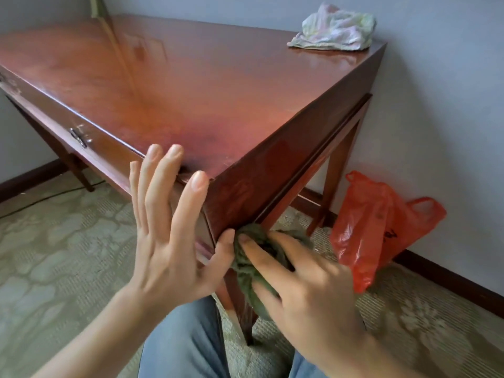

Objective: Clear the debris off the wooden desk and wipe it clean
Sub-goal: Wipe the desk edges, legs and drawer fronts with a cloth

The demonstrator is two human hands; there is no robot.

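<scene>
Green cloth (252,264), soft and limp, is gripped bunched in the right hand (305,285) against the side panel of the wooden desk (207,85) at lower centre. The left hand (166,227) is held flat against the front corner, fingers straight. A firm bunched grip is judged best.

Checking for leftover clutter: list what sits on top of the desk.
On the desk, only a crumpled pale cloth at the far right corner. The surface beneath it is hidden.
</scene>
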